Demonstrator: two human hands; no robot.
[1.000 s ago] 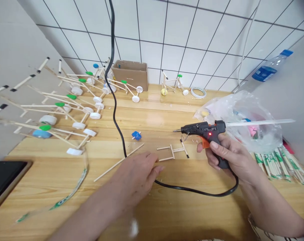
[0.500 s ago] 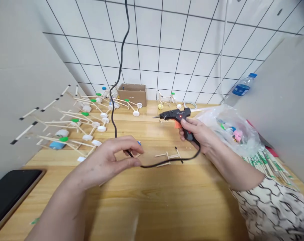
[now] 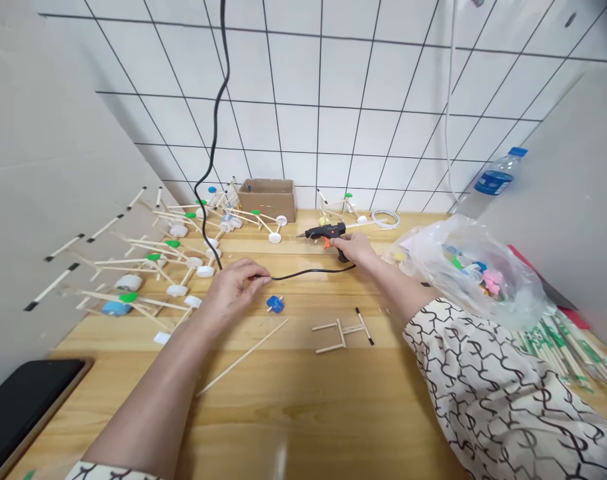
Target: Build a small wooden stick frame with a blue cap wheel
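Observation:
My right hand (image 3: 356,248) grips the handle of a black hot glue gun (image 3: 326,231) with an orange trigger and a small red light, its nozzle facing left. The gun's black cord (image 3: 308,271) runs left into my left hand (image 3: 238,285), which pinches it between thumb and fingers. Just below the left hand sits a blue piece (image 3: 275,305) with a short stick through it. A thin wooden stick (image 3: 243,357) lies in front of it. Nearer the right arm rests a small stick frame (image 3: 342,333) with a black-tipped crossbar.
Several stick models (image 3: 153,260) with white wheels stand at the left. At the back are a cardboard box (image 3: 267,200), another stick model (image 3: 341,205) and a tape roll (image 3: 385,219). Right: a plastic bag (image 3: 428,250), wrapped sticks (image 3: 558,350), a bottle (image 3: 493,181). A phone (image 3: 28,407) lies front left.
My right hand has carried the glue gun lower, left and away toward the back. My left hand still pinches the cord, and the blue piece and loose stick have come into fuller view.

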